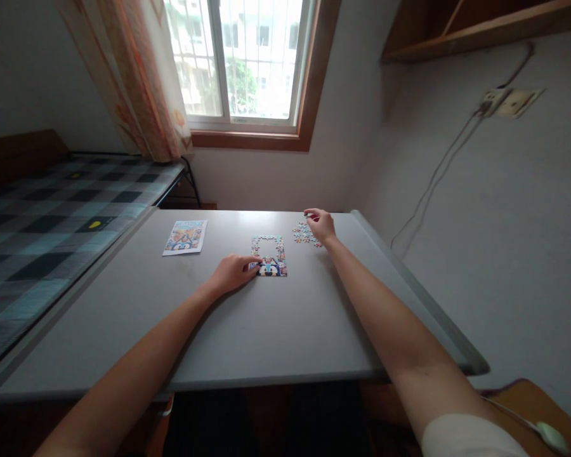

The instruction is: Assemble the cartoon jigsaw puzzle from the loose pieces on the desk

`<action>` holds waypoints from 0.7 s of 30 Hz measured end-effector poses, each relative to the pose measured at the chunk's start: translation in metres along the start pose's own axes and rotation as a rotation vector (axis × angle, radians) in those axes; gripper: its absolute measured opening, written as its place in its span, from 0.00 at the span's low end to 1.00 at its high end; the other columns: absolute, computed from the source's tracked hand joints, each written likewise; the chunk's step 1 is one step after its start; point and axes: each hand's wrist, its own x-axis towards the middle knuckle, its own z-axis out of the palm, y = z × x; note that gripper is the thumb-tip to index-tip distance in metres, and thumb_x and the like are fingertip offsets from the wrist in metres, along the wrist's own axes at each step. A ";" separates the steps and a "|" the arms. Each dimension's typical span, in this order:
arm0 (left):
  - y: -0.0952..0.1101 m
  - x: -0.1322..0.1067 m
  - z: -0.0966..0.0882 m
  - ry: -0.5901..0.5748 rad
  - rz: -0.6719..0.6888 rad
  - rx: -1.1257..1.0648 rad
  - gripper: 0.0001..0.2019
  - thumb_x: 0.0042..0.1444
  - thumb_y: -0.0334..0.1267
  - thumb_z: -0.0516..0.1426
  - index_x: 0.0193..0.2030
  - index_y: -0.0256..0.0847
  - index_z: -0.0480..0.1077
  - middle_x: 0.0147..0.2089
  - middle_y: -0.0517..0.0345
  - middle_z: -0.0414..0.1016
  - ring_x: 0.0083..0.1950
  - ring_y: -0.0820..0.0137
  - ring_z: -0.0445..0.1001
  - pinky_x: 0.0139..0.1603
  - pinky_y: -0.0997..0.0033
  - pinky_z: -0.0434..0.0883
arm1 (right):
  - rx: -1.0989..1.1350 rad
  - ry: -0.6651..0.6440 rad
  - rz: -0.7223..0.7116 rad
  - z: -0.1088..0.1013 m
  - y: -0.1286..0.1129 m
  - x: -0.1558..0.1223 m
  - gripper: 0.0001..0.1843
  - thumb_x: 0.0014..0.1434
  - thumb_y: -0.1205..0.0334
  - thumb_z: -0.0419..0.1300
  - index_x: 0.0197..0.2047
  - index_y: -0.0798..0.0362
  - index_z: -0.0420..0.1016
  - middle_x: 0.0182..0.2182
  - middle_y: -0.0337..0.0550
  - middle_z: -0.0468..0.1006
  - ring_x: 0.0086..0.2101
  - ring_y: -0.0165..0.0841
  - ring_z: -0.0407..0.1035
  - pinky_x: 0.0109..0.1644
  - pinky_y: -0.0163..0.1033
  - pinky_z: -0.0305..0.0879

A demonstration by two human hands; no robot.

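Observation:
A partly assembled jigsaw puzzle (278,268) lies on the grey table, its border and lower rows joined around a bare gap in the middle. My left hand (234,273) rests at its lower left side, fingers stretched out and fingertips touching the edge. Right of the puzzle is a loose heap of jigsaw pieces (303,233). Over the far side of that heap, my right hand (321,223) pinches a small dark puzzle piece (306,214) between thumb and finger. Its printed design is too small to make out.
A printed picture sheet (185,238) lies at the left of the table (209,349). Beyond the table's left edge stands a bed with a checked cover (99,190). A wall with a socket (511,101) and hanging cables borders the right side.

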 end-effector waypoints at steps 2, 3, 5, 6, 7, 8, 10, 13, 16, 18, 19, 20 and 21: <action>0.000 0.000 0.000 -0.003 -0.003 -0.003 0.19 0.59 0.48 0.52 0.51 0.46 0.77 0.23 0.60 0.71 0.24 0.73 0.65 0.29 0.75 0.56 | 0.155 0.019 0.024 0.005 -0.008 -0.013 0.16 0.49 0.65 0.55 0.41 0.54 0.78 0.33 0.43 0.79 0.31 0.32 0.71 0.39 0.39 0.69; 0.000 0.000 0.000 -0.001 -0.003 -0.004 0.19 0.59 0.48 0.52 0.51 0.46 0.77 0.22 0.60 0.71 0.24 0.73 0.64 0.29 0.75 0.56 | 0.232 0.031 0.041 0.009 -0.011 -0.019 0.14 0.49 0.64 0.56 0.40 0.55 0.77 0.32 0.44 0.78 0.30 0.32 0.71 0.37 0.38 0.70; -0.002 0.000 0.001 0.005 0.001 -0.007 0.20 0.59 0.49 0.52 0.51 0.46 0.77 0.22 0.61 0.70 0.24 0.73 0.64 0.29 0.75 0.56 | 0.375 0.015 0.059 0.017 -0.017 -0.033 0.14 0.48 0.60 0.58 0.38 0.56 0.75 0.31 0.45 0.78 0.30 0.33 0.71 0.35 0.38 0.70; -0.002 0.000 0.001 0.006 0.005 -0.007 0.20 0.59 0.49 0.52 0.51 0.46 0.77 0.22 0.61 0.70 0.24 0.73 0.64 0.29 0.75 0.56 | 0.429 0.013 0.071 0.021 -0.020 -0.040 0.15 0.47 0.59 0.59 0.39 0.56 0.75 0.31 0.45 0.78 0.30 0.33 0.71 0.35 0.38 0.70; -0.003 0.000 0.002 0.009 0.009 -0.008 0.20 0.59 0.49 0.52 0.51 0.46 0.77 0.22 0.61 0.70 0.24 0.73 0.64 0.29 0.75 0.56 | 0.473 0.019 0.068 0.026 -0.022 -0.046 0.17 0.47 0.58 0.59 0.41 0.55 0.74 0.32 0.44 0.78 0.30 0.32 0.71 0.35 0.38 0.70; -0.003 0.000 0.002 0.010 0.011 -0.009 0.20 0.59 0.49 0.51 0.51 0.47 0.77 0.22 0.61 0.70 0.24 0.73 0.64 0.29 0.75 0.56 | 0.512 0.021 0.058 0.030 -0.024 -0.053 0.19 0.48 0.57 0.59 0.43 0.54 0.74 0.32 0.44 0.78 0.30 0.32 0.71 0.35 0.39 0.71; -0.004 0.000 0.003 0.014 0.012 -0.012 0.20 0.59 0.49 0.51 0.51 0.47 0.77 0.22 0.61 0.70 0.24 0.73 0.64 0.29 0.75 0.56 | 0.570 0.021 0.048 0.038 -0.026 -0.063 0.19 0.48 0.56 0.59 0.43 0.54 0.74 0.30 0.43 0.77 0.30 0.32 0.72 0.37 0.39 0.71; -0.003 0.000 0.002 0.017 0.005 -0.015 0.19 0.59 0.49 0.52 0.50 0.47 0.77 0.22 0.61 0.70 0.25 0.73 0.64 0.29 0.75 0.56 | 0.587 -0.045 0.058 0.045 -0.024 -0.075 0.16 0.47 0.54 0.60 0.37 0.55 0.74 0.28 0.43 0.77 0.30 0.33 0.72 0.38 0.40 0.70; -0.001 -0.001 0.000 0.006 -0.002 -0.017 0.19 0.58 0.49 0.52 0.50 0.47 0.77 0.23 0.60 0.71 0.26 0.73 0.65 0.30 0.75 0.57 | 0.553 -0.058 0.045 0.045 -0.022 -0.082 0.14 0.47 0.53 0.60 0.34 0.54 0.73 0.28 0.42 0.77 0.31 0.34 0.73 0.39 0.40 0.70; 0.000 -0.001 -0.001 0.003 -0.002 -0.021 0.19 0.58 0.49 0.52 0.50 0.46 0.77 0.23 0.60 0.71 0.26 0.73 0.65 0.30 0.75 0.57 | 0.493 -0.054 0.010 0.043 -0.023 -0.086 0.12 0.48 0.54 0.60 0.32 0.53 0.73 0.28 0.42 0.77 0.31 0.34 0.73 0.39 0.40 0.70; 0.000 -0.001 -0.001 0.004 -0.001 -0.022 0.19 0.58 0.49 0.52 0.50 0.46 0.77 0.23 0.60 0.71 0.26 0.73 0.65 0.30 0.75 0.57 | 0.460 -0.053 -0.009 0.042 -0.024 -0.087 0.11 0.48 0.55 0.59 0.31 0.53 0.73 0.28 0.42 0.77 0.31 0.34 0.72 0.39 0.40 0.70; 0.000 -0.001 -0.002 0.006 0.000 -0.022 0.19 0.59 0.49 0.52 0.50 0.46 0.77 0.23 0.60 0.71 0.25 0.73 0.65 0.30 0.75 0.57 | 0.428 -0.054 -0.021 0.042 -0.025 -0.088 0.09 0.49 0.55 0.59 0.30 0.53 0.73 0.28 0.42 0.77 0.31 0.33 0.72 0.39 0.40 0.70; 0.000 -0.001 -0.001 0.006 -0.001 -0.022 0.19 0.59 0.49 0.52 0.51 0.46 0.77 0.23 0.60 0.71 0.25 0.73 0.65 0.30 0.75 0.57 | 0.399 -0.057 -0.027 0.041 -0.026 -0.090 0.09 0.49 0.56 0.59 0.29 0.52 0.73 0.28 0.42 0.77 0.30 0.33 0.71 0.38 0.39 0.69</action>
